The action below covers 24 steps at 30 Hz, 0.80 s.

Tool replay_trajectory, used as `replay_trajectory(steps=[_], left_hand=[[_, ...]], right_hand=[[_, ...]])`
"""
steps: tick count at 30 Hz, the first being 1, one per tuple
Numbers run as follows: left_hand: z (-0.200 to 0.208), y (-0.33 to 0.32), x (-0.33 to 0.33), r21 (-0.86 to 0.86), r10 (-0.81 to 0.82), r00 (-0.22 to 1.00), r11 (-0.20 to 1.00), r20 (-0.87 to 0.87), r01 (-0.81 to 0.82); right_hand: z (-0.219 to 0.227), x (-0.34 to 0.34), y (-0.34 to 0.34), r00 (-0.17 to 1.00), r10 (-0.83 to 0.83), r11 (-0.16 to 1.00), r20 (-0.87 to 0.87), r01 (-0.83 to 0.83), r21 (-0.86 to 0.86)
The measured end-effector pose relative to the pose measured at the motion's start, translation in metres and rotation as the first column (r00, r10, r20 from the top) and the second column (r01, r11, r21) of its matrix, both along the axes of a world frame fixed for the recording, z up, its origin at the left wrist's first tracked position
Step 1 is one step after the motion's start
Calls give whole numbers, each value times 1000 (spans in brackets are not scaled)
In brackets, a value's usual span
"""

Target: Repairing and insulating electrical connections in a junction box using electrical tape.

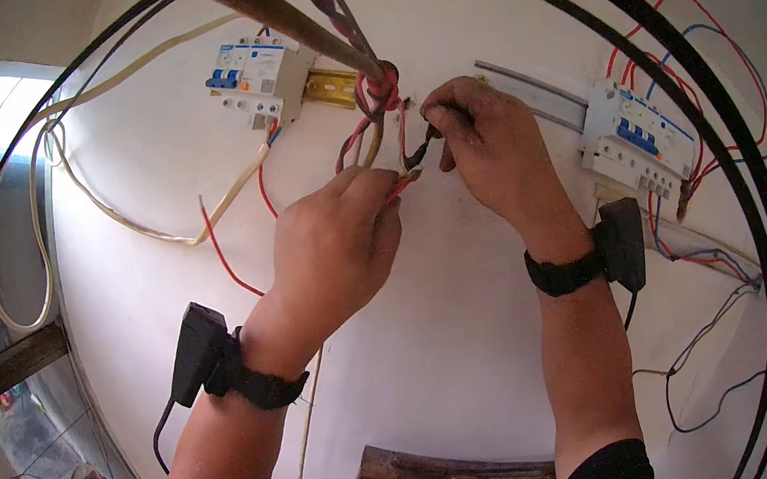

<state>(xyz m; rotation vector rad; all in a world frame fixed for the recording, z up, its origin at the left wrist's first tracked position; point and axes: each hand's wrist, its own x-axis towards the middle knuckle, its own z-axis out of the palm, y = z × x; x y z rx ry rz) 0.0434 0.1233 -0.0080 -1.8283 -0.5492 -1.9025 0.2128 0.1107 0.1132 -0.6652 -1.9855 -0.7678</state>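
Observation:
My left hand point(333, 240) is closed in a pinch on a red wire point(402, 186), whose tip pokes out past the fingers. Just right of it, a wire joint wrapped in black tape point(417, 154) hangs below a bundle of twisted red and dark wires point(378, 90). My right hand point(493, 145) pinches a dark strip at the upper end of that joint; it looks like black tape, though the fingers partly cover it. Both hands wear black straps with small devices at the wrists.
A breaker point(258, 76) sits on a yellowish rail point(330, 88) at upper left. Another breaker block point(637, 136) with red and blue wires hangs at right, beside a grey rail point(537, 94). Black cables point(752, 208) arc across the right. A beige cable point(111, 219) loops at left. A wooden frame point(454, 476) stands below.

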Motion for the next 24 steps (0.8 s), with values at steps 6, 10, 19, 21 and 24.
replay_trajectory(steps=[6, 10, 19, 21, 24], left_hand=[[-2, 0, -1, -35, 19, 1000, 999, 2, -19], [-1, 2, -1, 1, 2, 1000, 1000, 20, -2], [-2, 3, -1, -30, 2, 999, 1000, 33, -1], [-1, 1, -1, -51, -18, 999, 999, 40, 20], [-1, 2, 3, -45, -32, 999, 998, 43, 33]], right_hand=[[-19, 23, -12, 992, -96, 988, 84, 105, -109], [-22, 24, -33, 998, -5, 969, 69, 22, -245], [-24, 32, -43, 978, 122, 706, -168, -204, -679], [-26, 35, -35, 954, 167, 744, -250, -288, -603], [-23, 42, -23, 875, 281, 690, -393, -469, -550]])
